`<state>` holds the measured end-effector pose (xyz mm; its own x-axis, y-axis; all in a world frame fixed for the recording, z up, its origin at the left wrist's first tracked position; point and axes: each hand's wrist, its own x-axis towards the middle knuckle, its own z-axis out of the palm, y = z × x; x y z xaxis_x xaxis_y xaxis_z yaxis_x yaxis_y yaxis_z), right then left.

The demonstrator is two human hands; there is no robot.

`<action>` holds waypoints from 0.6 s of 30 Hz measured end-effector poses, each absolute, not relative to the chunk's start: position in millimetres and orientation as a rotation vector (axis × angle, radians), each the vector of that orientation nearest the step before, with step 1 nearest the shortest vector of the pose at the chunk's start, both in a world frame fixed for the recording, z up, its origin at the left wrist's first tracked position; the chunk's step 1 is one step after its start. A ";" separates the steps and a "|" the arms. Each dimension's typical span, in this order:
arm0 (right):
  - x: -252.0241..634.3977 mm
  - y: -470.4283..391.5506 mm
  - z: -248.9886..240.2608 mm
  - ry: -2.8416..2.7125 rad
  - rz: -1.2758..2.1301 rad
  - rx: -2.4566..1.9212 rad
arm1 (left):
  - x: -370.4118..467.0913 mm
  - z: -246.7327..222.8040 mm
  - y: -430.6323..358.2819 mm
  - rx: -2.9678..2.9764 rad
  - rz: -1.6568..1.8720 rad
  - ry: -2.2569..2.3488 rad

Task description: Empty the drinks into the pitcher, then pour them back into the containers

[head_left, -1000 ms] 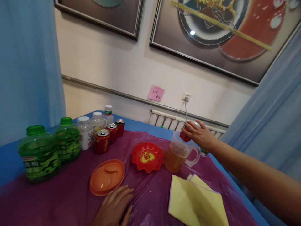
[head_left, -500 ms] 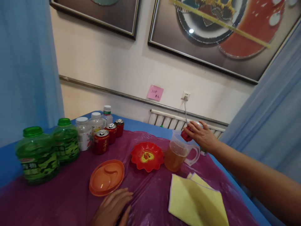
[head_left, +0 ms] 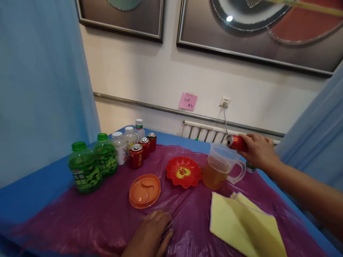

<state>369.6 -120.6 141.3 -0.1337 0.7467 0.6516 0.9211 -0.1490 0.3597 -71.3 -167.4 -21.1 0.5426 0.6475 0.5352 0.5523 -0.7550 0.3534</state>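
My right hand grips a red drink can, held on its side above the rim of a clear plastic jug. The jug stands on the purple sheet and holds amber liquid in its lower part. My left hand lies flat on the purple sheet near the front edge, fingers together, holding nothing. Just beyond it sits an orange lid, and a red scalloped dish rests left of the jug.
Two green bottles, white-capped bottles and three red cans stand in a row at the back left. A yellow cloth lies at front right. Blue curtains hang on both sides; a wall with a radiator is behind.
The can in my right hand has tipped up from pouring downward to lying roughly level over the jug. The camera has shifted, so everything sits further right in view. My left hand stays put.
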 end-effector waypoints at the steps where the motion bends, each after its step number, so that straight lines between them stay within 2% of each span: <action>1: 368.7 -122.3 141.4 -1.788 -1.077 -1.943 | -72.7 -21.6 -167.1 2.638 1.007 1.016; 6: 323.0 -146.1 123.9 -1.484 -0.497 -1.788 | -71.7 -8.6 -164.4 2.547 1.050 1.067; 11: 225.9 -185.4 79.2 -1.543 0.035 -1.410 | -52.6 22.4 -167.6 2.371 1.101 1.000; 18: 143.1 -201.9 26.2 -1.739 0.171 -1.211 | -32.8 45.9 -177.1 2.125 1.136 1.010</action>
<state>143.1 -201.9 26.2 -0.0312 0.7801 0.6249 0.6432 0.4943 -0.5848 -32.8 -177.1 45.9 0.3694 0.8053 0.4638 0.3662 -0.5848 0.7238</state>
